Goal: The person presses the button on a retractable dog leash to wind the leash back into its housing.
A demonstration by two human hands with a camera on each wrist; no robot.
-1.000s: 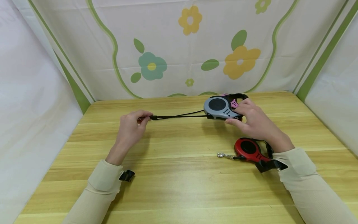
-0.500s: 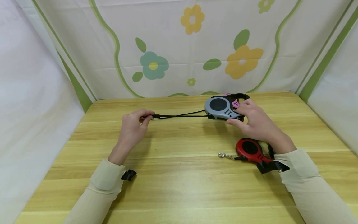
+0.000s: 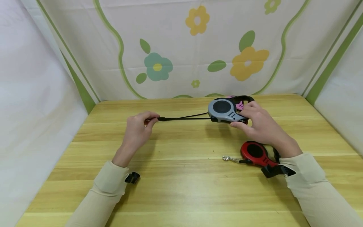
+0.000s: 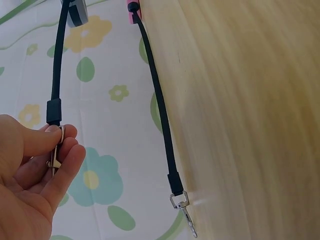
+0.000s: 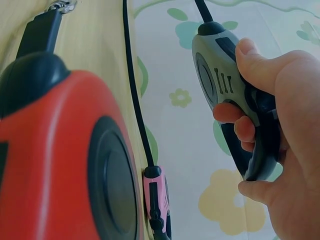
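My right hand (image 3: 249, 118) grips a grey retractable leash housing (image 3: 224, 110) just above the wooden table (image 3: 181, 189); in the right wrist view the fingers (image 5: 235, 125) curl through its black handle. A black cord (image 3: 184, 118) runs taut from it to the left. My left hand (image 3: 148, 121) pinches the metal clip (image 4: 55, 152) at the cord's end between thumb and forefinger. A pink leash (image 3: 239, 104) lies behind the grey one, and its cord (image 4: 160, 110) and clip (image 4: 182, 205) lie on the table.
A red leash housing (image 3: 255, 153) lies near my right wrist, its clip (image 3: 227, 158) pointing left. Flowered cloth (image 3: 181, 47) walls the table at the back and white cloth at both sides. Bare wood fills the front.
Hardly anything: my left hand with the clip is a touch nearer the grey housing. Both grips are unchanged.
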